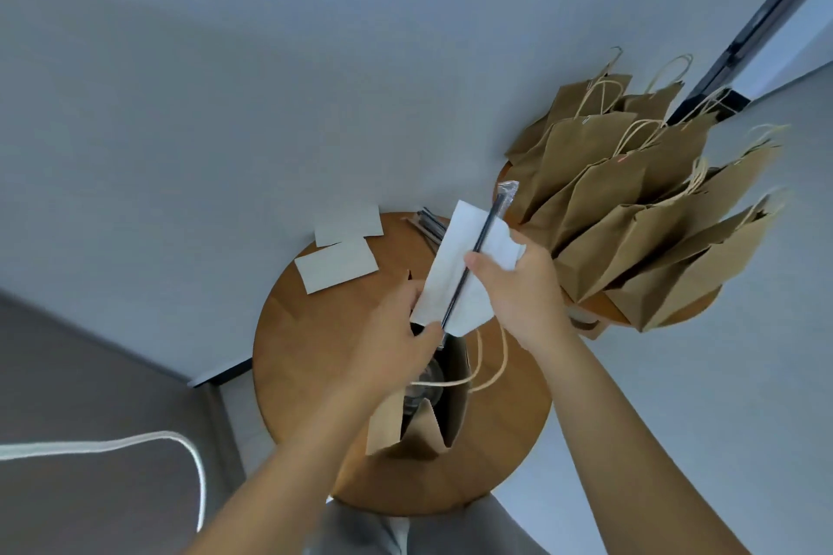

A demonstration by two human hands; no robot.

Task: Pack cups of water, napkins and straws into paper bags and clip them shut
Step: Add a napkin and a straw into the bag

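Directly below the fingers of both hands stands the open bag [444, 415], its mouth facing up and a cup [426, 388] visible inside. The napkin [455, 270] and straw [478, 248] are held together above it. The straw's long axis runs from its wrapped tip, up and away from the fingers, down toward the bag mouth, its lower end just beside the left fingers.

The left hand [396, 347] grips the lower edge of the napkin, fingers curled round it near the straw's lower end. The right hand [518, 284] pinches napkin and straw together higher up, thumb across the straw, fingers curled behind the paper.

Since the straw already points at the opening, the coming move looks like a slide along that axis, down into the bag beside the cup. The left hand is the nearer to the mouth and seems placed to guide the end in. The bag's handles [482, 374] loop just under the right wrist and could catch.

Beyond the fingers, on the surface [306, 356], lie two more napkins [338, 257] and spare straws [430, 225]; to the right, well apart, are filled bags [640, 203].
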